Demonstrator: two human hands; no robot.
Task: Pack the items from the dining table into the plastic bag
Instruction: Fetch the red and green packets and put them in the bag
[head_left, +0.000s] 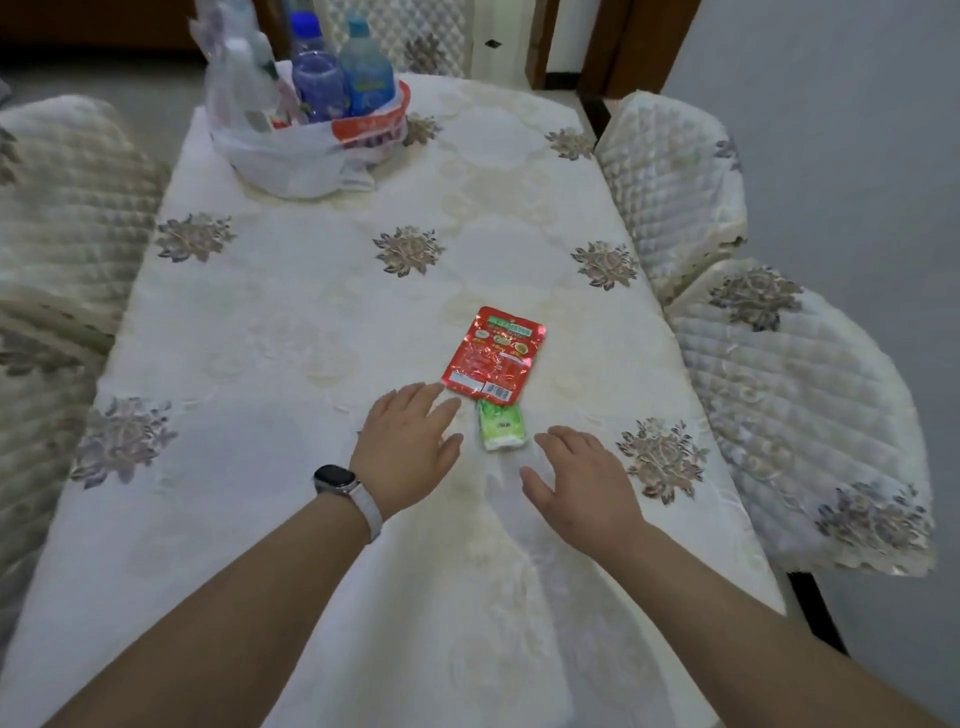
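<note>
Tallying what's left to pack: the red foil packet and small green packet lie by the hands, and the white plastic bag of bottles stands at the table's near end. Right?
Not quite: the head view shows the white plastic bag of bottles at the far end of the table. The red foil packet and small green packet do lie by the left hand and right hand.

Bare forearms; a dark-faced smartwatch on a white band.

Red packet sits beside a green one. Cream tablecloth shows grey-brown floral motifs. Blue bottles stand in the white-and-red bag.
</note>
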